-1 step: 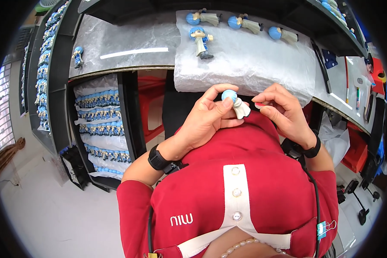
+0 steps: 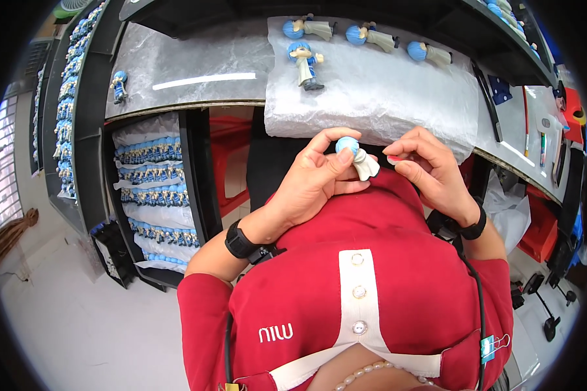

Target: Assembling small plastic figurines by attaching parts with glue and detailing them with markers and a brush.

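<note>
Just beyond my red shirt front, my left hand [image 2: 314, 173] is closed round a small figurine [image 2: 366, 166] with blue hair and a white cape. The thumb presses by its head, with the fingers behind and below it. To its right, my right hand [image 2: 430, 168] is closed in a pinch on a tiny red and white piece [image 2: 393, 159]. What kind of piece it is cannot be made out. A short gap separates this hand from the figurine. Past both hands, a similar figurine [image 2: 304, 65] lies face up on white wrapping sheet [image 2: 372, 104].
Several figurines lie along the sheet's far side, including one at its right [image 2: 429, 52]. Another figurine [image 2: 119, 87] is on the grey tabletop [image 2: 202, 55] at left. A black rack [image 2: 199, 176] holds rows of figurines. Brushes [image 2: 542, 148] lie at the right, near a black bar [image 2: 488, 101].
</note>
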{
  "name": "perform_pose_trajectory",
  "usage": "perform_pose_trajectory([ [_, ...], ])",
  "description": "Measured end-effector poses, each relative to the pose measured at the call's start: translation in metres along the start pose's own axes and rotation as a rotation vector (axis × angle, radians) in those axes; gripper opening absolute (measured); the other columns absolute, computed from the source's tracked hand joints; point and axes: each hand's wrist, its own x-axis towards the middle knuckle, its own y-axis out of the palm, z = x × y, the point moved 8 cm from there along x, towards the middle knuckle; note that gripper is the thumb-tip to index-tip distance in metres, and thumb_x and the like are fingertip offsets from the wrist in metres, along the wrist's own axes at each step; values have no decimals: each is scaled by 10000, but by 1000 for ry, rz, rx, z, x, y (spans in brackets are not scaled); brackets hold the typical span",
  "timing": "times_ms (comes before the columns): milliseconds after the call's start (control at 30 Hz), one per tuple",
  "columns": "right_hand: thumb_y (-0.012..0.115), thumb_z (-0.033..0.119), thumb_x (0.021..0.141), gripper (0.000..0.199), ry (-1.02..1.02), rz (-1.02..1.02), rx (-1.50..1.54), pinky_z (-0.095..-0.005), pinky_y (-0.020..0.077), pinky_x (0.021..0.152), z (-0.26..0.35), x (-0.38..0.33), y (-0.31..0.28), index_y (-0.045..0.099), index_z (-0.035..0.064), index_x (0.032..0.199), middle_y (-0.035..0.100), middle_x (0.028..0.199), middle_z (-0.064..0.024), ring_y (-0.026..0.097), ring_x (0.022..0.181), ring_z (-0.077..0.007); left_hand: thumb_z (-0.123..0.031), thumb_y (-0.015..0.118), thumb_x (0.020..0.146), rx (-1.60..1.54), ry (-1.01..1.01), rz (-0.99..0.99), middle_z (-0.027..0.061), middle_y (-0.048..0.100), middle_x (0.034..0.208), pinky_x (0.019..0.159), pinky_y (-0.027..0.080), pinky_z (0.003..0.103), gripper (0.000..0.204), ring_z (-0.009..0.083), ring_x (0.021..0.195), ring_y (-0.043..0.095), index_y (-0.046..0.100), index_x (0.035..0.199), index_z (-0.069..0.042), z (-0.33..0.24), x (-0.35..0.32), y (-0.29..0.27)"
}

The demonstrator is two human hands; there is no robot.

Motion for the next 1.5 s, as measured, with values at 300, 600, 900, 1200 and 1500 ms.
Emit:
perform_pose_trajectory([
  [300, 531, 16, 882, 211, 129, -9, 287, -251, 465, 842, -10, -3, 6, 521, -28, 1088, 556, 1010, -70, 555, 963, -125, -244, 515, 929, -48, 25, 10, 132, 494, 1236, 869, 510, 391, 443, 231, 1072, 549, 361, 1321, -108, -7, -4, 4],
  [600, 536, 68, 893, 225, 101, 30, 293, -266, 468, 836, -5, -1, 13, 500, -20, 1096, 559, 1026, -81, 553, 958, -121, -240, 519, 927, -16, 24, 18, 104, 507, 1194, 864, 513, 397, 461, 223, 1065, 543, 361, 1337, -102, -9, -6, 6],
  [900, 542, 82, 892, 223, 87, 35, 263, -263, 473, 820, -5, 1, 13, 506, -14, 1089, 560, 1019, -77, 554, 950, -119, -260, 516, 927, -56, 7, 33, 90, 513, 1159, 850, 523, 409, 423, 219, 1062, 538, 378, 1301, -117, -6, -5, 3],
  [1200, 556, 45, 861, 209, 20, -38, 161, -261, 471, 799, 3, 5, 1, 530, -9, 1062, 595, 951, -84, 595, 872, -145, -245, 520, 926, -99, 49, 34, 60, 499, 1129, 864, 513, 430, 347, 206, 1075, 526, 401, 1236, -144, -6, -4, -2],
  [1500, 583, 34, 829, 202, 0, -180, -87, -255, 466, 755, 10, 5, -29, 563, -2, 1027, 598, 909, -86, 600, 820, -159, -217, 532, 919, -179, 85, 57, 71, 482, 1169, 904, 487, 474, 329, 251, 1106, 518, 407, 1217, -160, -8, -1, -3],
])
